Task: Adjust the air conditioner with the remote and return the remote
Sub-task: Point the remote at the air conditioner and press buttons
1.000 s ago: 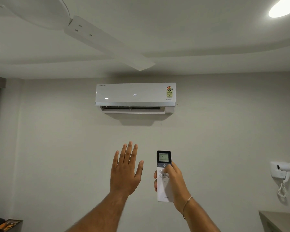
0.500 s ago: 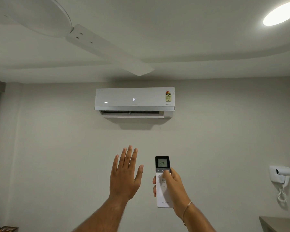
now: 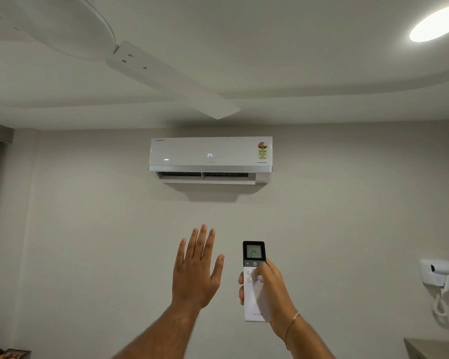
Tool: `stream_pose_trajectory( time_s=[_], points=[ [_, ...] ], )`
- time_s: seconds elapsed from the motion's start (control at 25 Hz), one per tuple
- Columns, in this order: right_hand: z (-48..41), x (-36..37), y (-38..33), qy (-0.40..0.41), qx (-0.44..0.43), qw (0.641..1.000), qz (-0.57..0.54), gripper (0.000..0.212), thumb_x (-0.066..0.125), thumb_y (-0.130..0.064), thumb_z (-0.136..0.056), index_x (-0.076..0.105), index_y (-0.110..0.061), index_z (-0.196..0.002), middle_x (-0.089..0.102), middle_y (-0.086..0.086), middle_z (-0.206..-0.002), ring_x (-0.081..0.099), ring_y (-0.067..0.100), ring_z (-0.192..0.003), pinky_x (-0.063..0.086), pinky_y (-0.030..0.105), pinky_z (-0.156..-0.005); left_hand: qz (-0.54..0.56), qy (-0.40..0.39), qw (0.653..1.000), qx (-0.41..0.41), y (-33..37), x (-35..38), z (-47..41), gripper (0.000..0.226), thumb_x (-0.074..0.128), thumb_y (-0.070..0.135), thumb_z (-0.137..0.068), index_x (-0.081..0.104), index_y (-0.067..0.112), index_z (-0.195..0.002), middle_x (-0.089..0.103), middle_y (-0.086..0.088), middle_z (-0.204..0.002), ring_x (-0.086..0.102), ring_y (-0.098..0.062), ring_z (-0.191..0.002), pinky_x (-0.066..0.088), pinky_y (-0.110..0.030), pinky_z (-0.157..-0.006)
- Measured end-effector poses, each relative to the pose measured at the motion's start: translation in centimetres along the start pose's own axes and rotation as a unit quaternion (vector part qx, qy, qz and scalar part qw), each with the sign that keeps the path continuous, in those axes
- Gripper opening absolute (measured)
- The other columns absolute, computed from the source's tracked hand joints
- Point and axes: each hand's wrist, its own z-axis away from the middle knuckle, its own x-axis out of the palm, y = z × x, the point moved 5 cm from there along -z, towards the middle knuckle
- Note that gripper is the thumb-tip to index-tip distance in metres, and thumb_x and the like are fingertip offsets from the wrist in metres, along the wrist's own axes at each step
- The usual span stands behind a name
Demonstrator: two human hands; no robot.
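Note:
A white air conditioner (image 3: pixel 210 156) hangs high on the wall, its front display reading 24 and its lower flap open. My right hand (image 3: pixel 272 288) grips a white remote (image 3: pixel 254 301) upright below it, thumb lying across the buttons under the power key. The remote's dark top screen also reads 24. My left hand (image 3: pixel 196 268) is raised beside the remote, palm toward the wall, fingers straight and slightly spread, holding nothing.
A white ceiling fan blade (image 3: pixel 171 79) reaches overhead toward the unit. A round ceiling light (image 3: pixel 437 23) glows at top right. A wall-mounted hair dryer with coiled cord (image 3: pixel 437 278) hangs at right, above a counter corner (image 3: pixel 433 347).
The view has tilted up a little, so the air conditioner sits lower in frame. My thumb has slid slightly lower on the remote's buttons; my left hand stays raised.

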Motion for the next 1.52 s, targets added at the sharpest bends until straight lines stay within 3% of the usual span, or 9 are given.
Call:
stream_pose_trajectory(
  time_s=[1.04,1.2,1.4,1.52],
  points=[
    [-0.6,0.0,-0.1,0.013,0.001,1.0,-0.003,0.041,0.053,-0.018,-0.08,0.062,-0.004,-0.117,0.07,0.025,-0.08,0.062,0.033,-0.054,0.056,0.037,-0.054,0.007,-0.007,1.0,-0.004,-0.1,0.5,-0.8,0.07,0.026,0.056,-0.109,0.017,0.026,-0.172,0.012,-0.001,-0.181,0.008,-0.02,-0.167,0.008,-0.05,-0.133],
    [-0.4,0.4,-0.3,0.003,0.009,1.0,-0.022,0.03,0.051,-0.024,-0.089,0.061,-0.003,-0.109,0.068,0.023,-0.077,0.061,0.031,-0.051,0.055,0.033,-0.052,0.006,-0.011,1.0,-0.006,-0.2,0.7,-0.8,0.07,0.026,0.056,-0.109,0.014,0.027,-0.172,0.008,0.001,-0.181,0.003,-0.018,-0.167,0.006,-0.048,-0.134],
    [-0.5,0.2,0.1,0.004,0.033,0.999,-0.039,0.039,0.038,-0.024,-0.106,0.062,0.001,-0.124,0.069,0.021,-0.077,0.062,0.03,-0.05,0.055,0.031,-0.05,0.009,-0.013,1.0,-0.011,-0.1,0.7,-1.3,0.07,0.024,0.056,-0.109,0.012,0.027,-0.172,0.006,0.001,-0.181,0.0,-0.017,-0.167,0.004,-0.048,-0.134],
    [-0.5,0.3,0.0,0.001,0.046,0.998,-0.043,0.037,0.038,-0.025,-0.105,0.064,0.0,-0.115,0.069,0.021,-0.076,0.062,0.03,-0.05,0.055,0.031,-0.051,0.011,-0.011,1.0,-0.01,0.0,0.7,-1.4,0.07,0.024,0.056,-0.109,0.013,0.027,-0.172,0.006,0.001,-0.181,0.001,-0.018,-0.167,0.004,-0.048,-0.134]
  ],
)
